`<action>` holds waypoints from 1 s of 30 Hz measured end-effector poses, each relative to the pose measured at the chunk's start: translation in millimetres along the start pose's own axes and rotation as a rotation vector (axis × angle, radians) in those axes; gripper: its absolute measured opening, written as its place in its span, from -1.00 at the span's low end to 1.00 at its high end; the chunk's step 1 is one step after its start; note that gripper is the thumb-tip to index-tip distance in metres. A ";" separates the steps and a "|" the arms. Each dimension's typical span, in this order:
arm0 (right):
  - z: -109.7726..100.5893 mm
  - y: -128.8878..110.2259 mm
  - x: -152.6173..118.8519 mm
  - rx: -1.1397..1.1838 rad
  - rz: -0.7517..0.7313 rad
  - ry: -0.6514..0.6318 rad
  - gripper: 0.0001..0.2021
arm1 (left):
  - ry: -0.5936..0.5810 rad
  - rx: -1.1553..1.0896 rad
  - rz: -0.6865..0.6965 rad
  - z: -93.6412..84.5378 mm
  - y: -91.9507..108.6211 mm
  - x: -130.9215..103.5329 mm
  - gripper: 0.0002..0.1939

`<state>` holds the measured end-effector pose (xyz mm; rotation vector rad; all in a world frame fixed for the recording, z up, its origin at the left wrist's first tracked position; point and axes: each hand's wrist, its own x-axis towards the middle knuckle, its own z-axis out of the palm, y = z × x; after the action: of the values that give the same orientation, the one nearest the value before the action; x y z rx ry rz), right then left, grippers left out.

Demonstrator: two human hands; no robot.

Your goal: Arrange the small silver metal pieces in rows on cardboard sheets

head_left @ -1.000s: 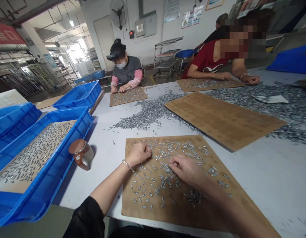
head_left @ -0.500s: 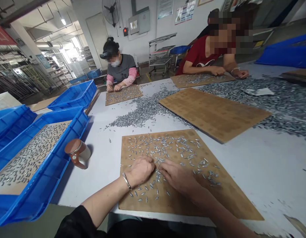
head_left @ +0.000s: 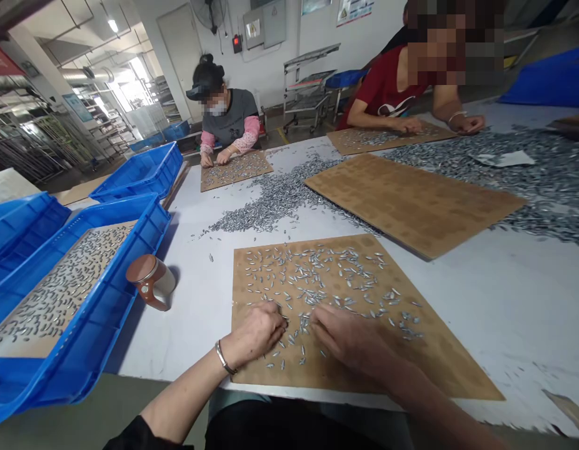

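Observation:
A brown board (head_left: 439, 369) lies in front of me, with many small silvery, spindle-shaped metal pieces (head_left: 312, 269) scattered over it. My left hand (head_left: 259, 328), with a bracelet at the wrist, rests low over the board's left part, fingers curled together near several pieces. Whatever its fingertips pinch is hidden. My right hand (head_left: 341, 331) is over the middle of the board, its fingers also bent and pressed together beside a small cluster of pieces. Its fingertips are too covered to show what is between them.
Left of the board stand a brown-lidded mug (head_left: 151, 281) and a blue crate (head_left: 144, 212) holding a board of pieces. A bare brown board (head_left: 411, 200) lies beyond, beside a heap of loose pieces (head_left: 266, 200). Two people (head_left: 228, 119) work across the table.
My left hand has moved left and slightly down, away from the right hand, widening the gap between them. The right hand has shifted slightly right. The whole view has tilted a little downward.

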<state>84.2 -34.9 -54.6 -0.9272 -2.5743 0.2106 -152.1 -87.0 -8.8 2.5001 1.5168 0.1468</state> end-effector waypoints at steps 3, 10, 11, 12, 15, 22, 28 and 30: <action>7.5 -4.8 -25.0 -0.112 -0.088 0.070 -0.74 | -0.032 0.123 0.011 6.0 4.4 3.1 -0.66; 7.8 -5.2 -45.3 -0.107 -0.111 0.036 -0.73 | -0.062 0.099 -0.006 -2.9 7.6 3.1 -0.67; 6.3 -5.5 -44.5 -0.090 -0.093 0.016 -0.74 | -0.073 0.068 -0.022 -4.6 7.8 2.1 -0.69; 4.9 -6.2 -42.6 -0.077 -0.070 -0.001 -0.74 | -0.086 0.035 -0.041 -5.7 7.9 1.7 -0.72; 3.1 -12.1 -30.5 -0.069 0.019 -0.050 -0.72 | -0.119 -0.053 -0.119 -4.5 7.3 4.7 -0.79; 11.0 -27.1 -0.1 -0.093 0.250 -0.162 -0.77 | -0.081 -0.118 -0.207 -1.6 5.9 14.0 -0.78; 12.2 -33.2 -17.2 -0.113 0.145 -0.040 -0.81 | 0.091 -0.320 -0.242 -19.0 4.9 -13.8 -0.78; 12.7 -38.7 -23.7 -0.152 0.073 -0.006 -0.79 | 0.151 -0.360 -0.237 -16.5 7.8 -23.9 -0.77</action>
<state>73.3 -79.9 -63.2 -1.0772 -2.5933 0.0387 -159.7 -109.5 9.6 2.0537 1.6590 0.5283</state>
